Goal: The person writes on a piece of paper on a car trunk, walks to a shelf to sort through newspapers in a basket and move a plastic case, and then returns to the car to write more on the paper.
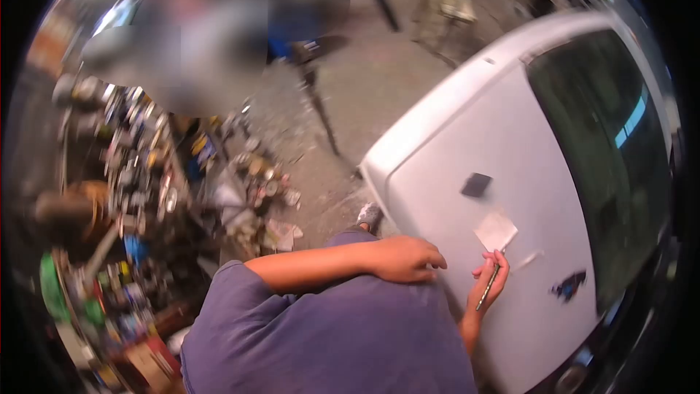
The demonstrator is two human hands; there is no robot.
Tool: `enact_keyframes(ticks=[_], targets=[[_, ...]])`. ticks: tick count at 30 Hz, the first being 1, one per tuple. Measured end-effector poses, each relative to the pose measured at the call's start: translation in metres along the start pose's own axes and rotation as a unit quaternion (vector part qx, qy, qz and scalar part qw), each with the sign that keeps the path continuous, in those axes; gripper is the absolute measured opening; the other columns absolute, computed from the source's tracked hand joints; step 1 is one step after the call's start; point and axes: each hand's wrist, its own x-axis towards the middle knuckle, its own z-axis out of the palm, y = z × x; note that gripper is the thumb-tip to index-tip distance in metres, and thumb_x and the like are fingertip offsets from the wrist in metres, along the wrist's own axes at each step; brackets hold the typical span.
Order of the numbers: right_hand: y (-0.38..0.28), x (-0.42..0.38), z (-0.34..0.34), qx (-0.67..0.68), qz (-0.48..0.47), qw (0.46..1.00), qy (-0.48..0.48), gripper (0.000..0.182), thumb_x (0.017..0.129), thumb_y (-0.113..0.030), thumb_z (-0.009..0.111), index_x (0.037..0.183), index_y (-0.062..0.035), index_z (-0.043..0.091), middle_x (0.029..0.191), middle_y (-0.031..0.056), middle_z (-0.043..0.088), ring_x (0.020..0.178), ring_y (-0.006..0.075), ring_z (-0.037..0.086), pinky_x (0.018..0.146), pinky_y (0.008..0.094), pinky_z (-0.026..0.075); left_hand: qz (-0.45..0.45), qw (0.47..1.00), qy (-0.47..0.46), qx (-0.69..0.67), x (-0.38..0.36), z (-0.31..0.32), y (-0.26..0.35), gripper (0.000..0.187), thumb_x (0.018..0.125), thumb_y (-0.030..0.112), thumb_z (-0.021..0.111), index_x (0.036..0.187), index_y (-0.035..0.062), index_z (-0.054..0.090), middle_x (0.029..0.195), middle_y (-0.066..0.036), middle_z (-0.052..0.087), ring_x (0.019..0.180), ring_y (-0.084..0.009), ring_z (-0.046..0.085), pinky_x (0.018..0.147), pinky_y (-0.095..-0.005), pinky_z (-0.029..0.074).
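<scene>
My right hand (493, 286) is closed round a slim, dark patterned pen (487, 290). It is over a white car panel (437, 153), at the lower edge of a white square of paper (496, 230). My left hand (408, 259) is in front of my body near the panel's edge, fingers loosely bent and partly apart, with nothing visible in it. Farther up the panel lies a dark grey square pad (476, 185). A small black and blue object (569, 287), too blurred to name, rests on the panel to the right.
The car's dark window (605, 138) borders the panel on the right. Cluttered shelves (131, 160) of cans and bottles stand on the left, with loose cans and scraps (255, 182) beside them. Concrete floor (372, 80) stretches ahead; a blurred area covers the upper left.
</scene>
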Motion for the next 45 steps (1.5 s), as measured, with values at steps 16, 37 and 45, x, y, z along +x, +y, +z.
enact_keyframes(ticks=[16, 37, 45], targets=[[0.021, -0.110, 0.011, 0.076, -0.146, 0.895, -0.416, 0.025, 0.111, -0.010, 0.053, 0.131, 0.0007, 0.063, 0.107, 0.0141, 0.075, 0.066, 0.0103, 0.063, 0.064, 0.0254, 0.054, -0.698, 0.653, 0.277, -0.094, -0.350, 0.433, -0.227, 0.045, 0.091, 0.029, 0.059, 0.118, -0.0034, 0.075, 0.128, -0.027, 0.070, 0.121, -0.0428, 0.068, 0.105, -0.0500, 0.053], [0.032, -0.155, -0.031, 0.089, -0.123, 0.909, -0.389, 0.019, 0.105, -0.005, 0.061, 0.121, 0.0040, 0.067, 0.102, 0.0153, 0.077, 0.069, 0.0131, 0.067, 0.062, 0.0277, 0.057, -0.617, 0.755, 0.222, -0.002, -0.330, 0.414, -0.235, 0.057, 0.089, 0.044, 0.067, 0.120, -0.0040, 0.074, 0.130, -0.026, 0.070, 0.120, -0.0409, 0.069, 0.101, -0.0499, 0.055], [0.026, -0.144, -0.018, 0.077, -0.118, 0.915, -0.378, 0.024, 0.108, -0.014, 0.060, 0.123, 0.0029, 0.067, 0.100, 0.0142, 0.076, 0.067, 0.0134, 0.066, 0.063, 0.0285, 0.057, -0.590, 0.787, 0.177, 0.031, -0.335, 0.387, -0.267, 0.050, 0.093, 0.046, 0.063, 0.124, 0.0087, 0.075, 0.126, -0.024, 0.073, 0.120, -0.0404, 0.069, 0.100, -0.0498, 0.055]])
